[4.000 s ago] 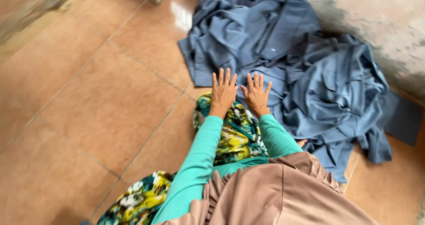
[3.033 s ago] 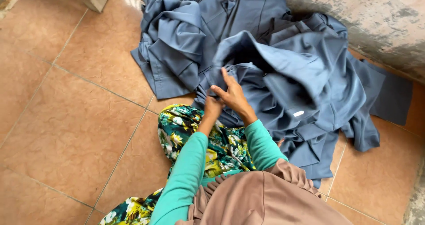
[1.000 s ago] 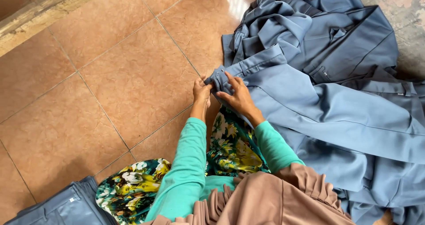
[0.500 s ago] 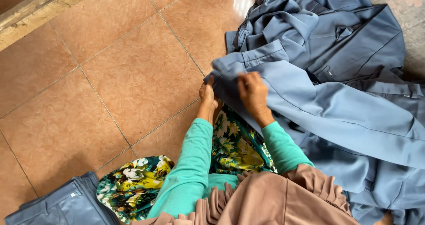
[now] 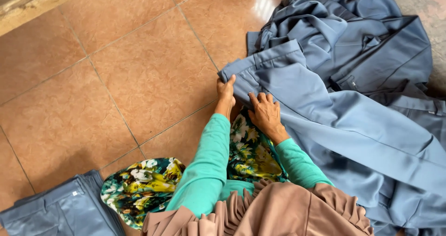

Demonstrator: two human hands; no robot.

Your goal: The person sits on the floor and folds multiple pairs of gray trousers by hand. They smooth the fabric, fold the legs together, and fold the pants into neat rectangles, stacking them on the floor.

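While the person kneels on the tiled floor (image 5: 139, 73), both hands work at the waistband end of a pair of grey-blue trousers (image 5: 325, 110) lying at centre frame. The left hand (image 5: 226, 93) pinches the waistband corner, its fingers (image 5: 231, 81) closed on the cloth edge; the right hand (image 5: 265, 113) lies flat on the fabric just beside it, fingers (image 5: 262, 98) slightly spread and pressing down. One trouser leg runs smoothed toward the lower right of the frame. A rumpled heap of similar grey-blue garments (image 5: 353, 36) fills the upper right, touching the trousers. One folded grey-blue garment (image 5: 60, 210) sits apart at lower left, beside a floral cloth (image 5: 144, 187). Judged from this layout, the folding is at an early stage: one piece is done, one is being flattened, and the heap remains.
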